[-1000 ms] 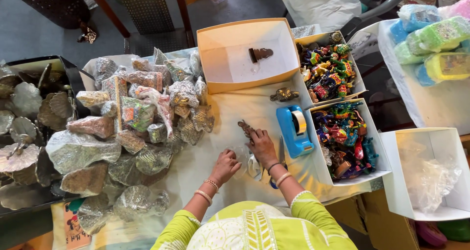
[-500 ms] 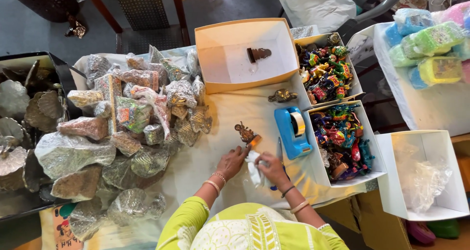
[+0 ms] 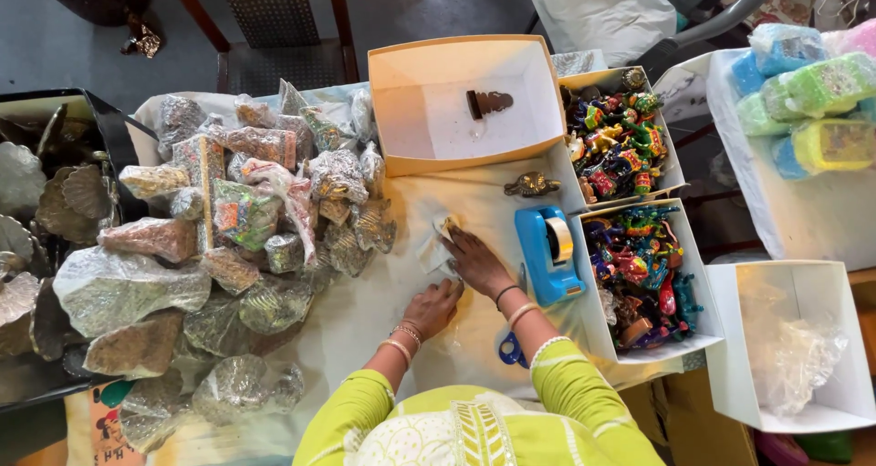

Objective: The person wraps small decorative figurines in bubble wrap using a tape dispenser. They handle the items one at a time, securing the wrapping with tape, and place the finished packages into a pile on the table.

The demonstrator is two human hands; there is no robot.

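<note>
Right hand (image 3: 474,261) flat on a small clear plastic bag (image 3: 436,251), fingers spread and pressing down on it; a small golden item (image 3: 448,222) inside the bag, just beyond the fingertips; left hand (image 3: 432,307) resting on the near edge of the same bag, fingers curled, grip on it not clear; both hands close together on the cloth-covered table (image 3: 365,311). Just right of the right hand, a blue tape dispenser (image 3: 547,251); near the right forearm, blue scissors (image 3: 509,349), partly hidden. Beyond the bag, a brass turtle figure (image 3: 531,185) on the cloth; behind it an open cardboard box (image 3: 401,146) with one dark figure (image 3: 489,103) inside. To the right, two trays of colourful figurines (image 3: 630,210). To the left, a heap of wrapped packages (image 3: 237,247) in clear plastic.
</note>
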